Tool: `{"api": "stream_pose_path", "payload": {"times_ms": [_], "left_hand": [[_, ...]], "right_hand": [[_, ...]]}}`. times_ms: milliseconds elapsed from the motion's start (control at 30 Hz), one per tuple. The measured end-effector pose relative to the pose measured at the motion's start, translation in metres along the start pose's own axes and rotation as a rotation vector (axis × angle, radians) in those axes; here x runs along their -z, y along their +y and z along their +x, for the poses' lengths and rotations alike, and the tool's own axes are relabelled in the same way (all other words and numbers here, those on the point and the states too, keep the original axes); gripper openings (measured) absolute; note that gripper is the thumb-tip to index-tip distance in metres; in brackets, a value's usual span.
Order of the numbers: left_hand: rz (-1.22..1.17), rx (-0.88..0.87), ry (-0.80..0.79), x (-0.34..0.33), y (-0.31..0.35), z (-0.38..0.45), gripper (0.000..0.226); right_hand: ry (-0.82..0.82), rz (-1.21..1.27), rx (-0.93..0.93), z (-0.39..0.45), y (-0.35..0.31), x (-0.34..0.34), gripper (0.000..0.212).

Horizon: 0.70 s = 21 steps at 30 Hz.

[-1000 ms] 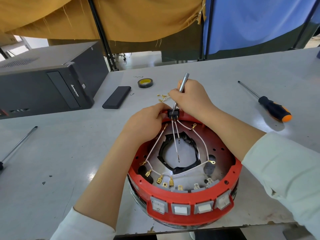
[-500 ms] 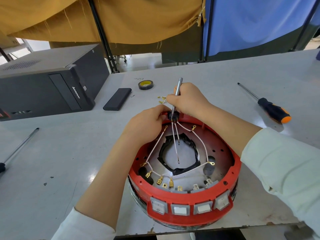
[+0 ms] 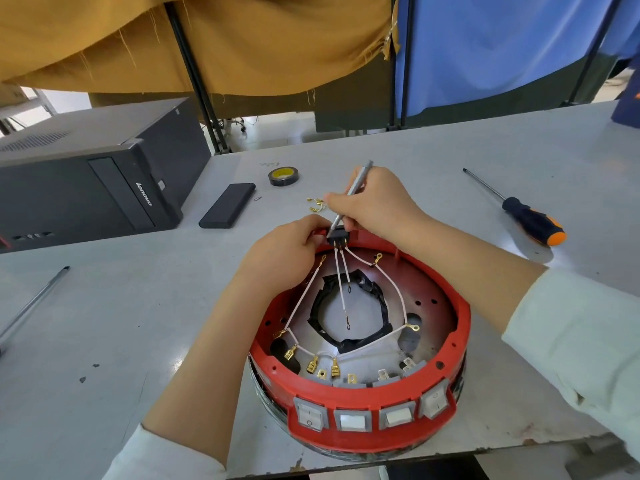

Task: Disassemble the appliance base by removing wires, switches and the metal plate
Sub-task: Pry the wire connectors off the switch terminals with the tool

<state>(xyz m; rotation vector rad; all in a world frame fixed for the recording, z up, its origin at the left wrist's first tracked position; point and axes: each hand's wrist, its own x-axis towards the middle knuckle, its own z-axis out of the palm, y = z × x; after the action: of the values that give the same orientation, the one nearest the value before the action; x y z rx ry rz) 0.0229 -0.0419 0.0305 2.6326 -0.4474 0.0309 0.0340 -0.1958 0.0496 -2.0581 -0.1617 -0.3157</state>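
- While the red appliance base (image 3: 360, 344) sits at the near edge of the grey table (image 3: 121, 306), both hands work at its far rim.
- Her or his right hand (image 3: 377, 199) pinches a slim metal tool (image 3: 349, 199) like a pen — its tip comes down onto the small black connector block (image 3: 337, 237) set in the far rim.
- Curled over the rim just left of that block, the left hand (image 3: 287, 254) grips the red plastic.
- White wires (image 3: 304, 299) fan from the block toward the near side, ending in brass terminals (image 3: 311, 366) beside the switch backs; some ring lugs hang loose over the metal plate (image 3: 426, 313) inside.
- Four rocker switches (image 3: 353, 419) line the near outer wall.
- Farther off: loose brass terminals (image 3: 316, 204) by the right hand's fingers, a tape roll (image 3: 284, 176), a flat black case (image 3: 227, 210), and a black computer tower (image 3: 86, 181) at far left.
- An orange-and-black screwdriver (image 3: 519, 213) lies to the right — well apart from the base; a metal rod (image 3: 31, 306) lies at the left.
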Motion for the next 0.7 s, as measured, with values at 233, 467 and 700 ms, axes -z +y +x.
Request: {"api": "stream_pose_path", "payload": {"times_ms": [233,467,700], "left_hand": [[-0.029,-0.003,-0.008,0.0002,-0.0003,0.0002,0.030],[-0.027,0.000,-0.005,0.0002,0.0008,-0.0012,0.030],[-0.016,0.006,0.000,0.0010,0.0008,-0.0018,0.031]], "right_hand": [[0.185,0.033,0.015,-0.0079,0.0088,-0.0027,0.038],[0.217,-0.035,0.023,-0.0078,0.0103,-0.0049,0.038],[0.175,-0.029,0.025,-0.0092,0.0087,-0.0069,0.034]]}}
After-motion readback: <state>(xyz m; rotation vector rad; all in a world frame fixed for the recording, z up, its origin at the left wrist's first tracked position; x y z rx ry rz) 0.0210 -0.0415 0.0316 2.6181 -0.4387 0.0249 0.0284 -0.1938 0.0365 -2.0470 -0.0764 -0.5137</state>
